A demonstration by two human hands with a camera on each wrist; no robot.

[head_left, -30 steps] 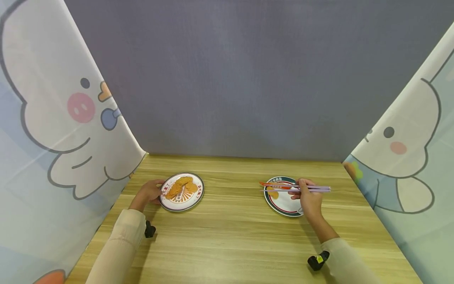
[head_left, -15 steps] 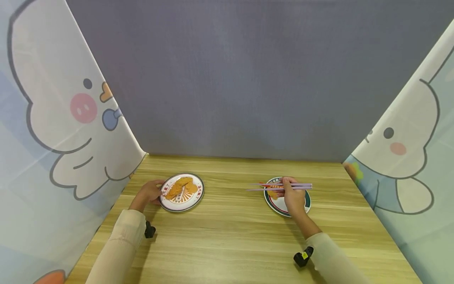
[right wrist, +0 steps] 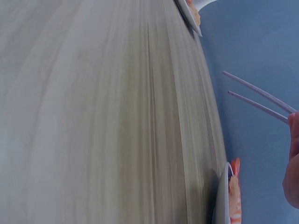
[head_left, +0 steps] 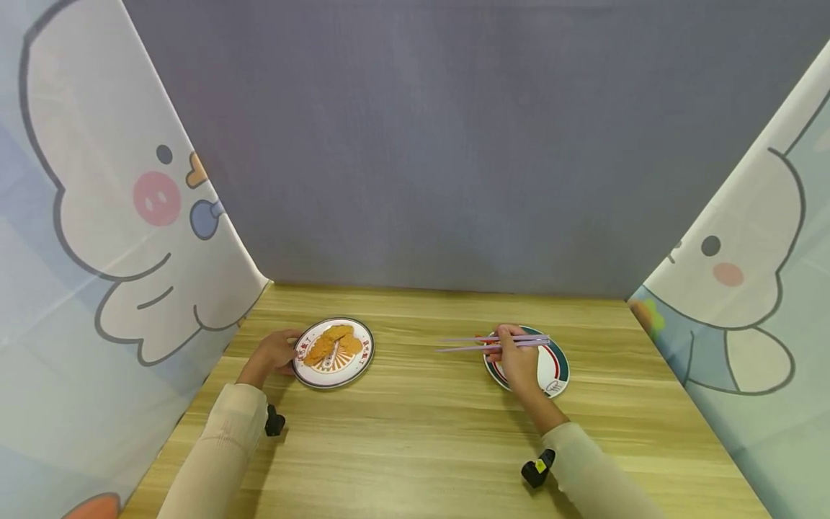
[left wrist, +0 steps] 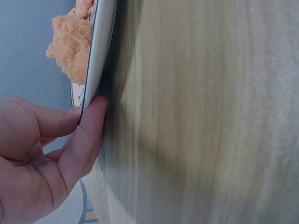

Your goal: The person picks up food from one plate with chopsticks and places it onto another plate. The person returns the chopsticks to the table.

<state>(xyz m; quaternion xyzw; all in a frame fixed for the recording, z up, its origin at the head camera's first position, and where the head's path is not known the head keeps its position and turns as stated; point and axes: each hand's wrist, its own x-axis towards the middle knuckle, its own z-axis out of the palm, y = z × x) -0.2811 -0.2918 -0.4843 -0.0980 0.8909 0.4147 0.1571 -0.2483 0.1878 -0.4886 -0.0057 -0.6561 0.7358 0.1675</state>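
Note:
My left hand [head_left: 272, 353] holds the left rim of a white plate [head_left: 366, 353] with red lettering that carries several orange fried pieces [head_left: 333, 342]. In the left wrist view the fingers [left wrist: 86, 135] pinch that plate's edge [left wrist: 98, 56]. My right hand [head_left: 515, 360] grips a pair of lilac chopsticks [head_left: 480, 342] whose tips point left, past the edge of a green-rimmed plate [head_left: 558, 364]. A red shrimp [head_left: 488, 339] and an orange piece lie on that plate, mostly hidden by the hand. The chopstick tips [right wrist: 252, 95] are empty and apart in the right wrist view.
The wooden table [head_left: 428, 425] is walled by a grey backdrop [head_left: 428, 144] and cartoon-printed curtains on the left [head_left: 97, 238] and right [head_left: 746, 288]. Bare wood lies between the two plates.
My right hand has carried the chopsticks leftward, from over the green-rimmed plate to beyond its left edge. The left hand and its plate have stayed put.

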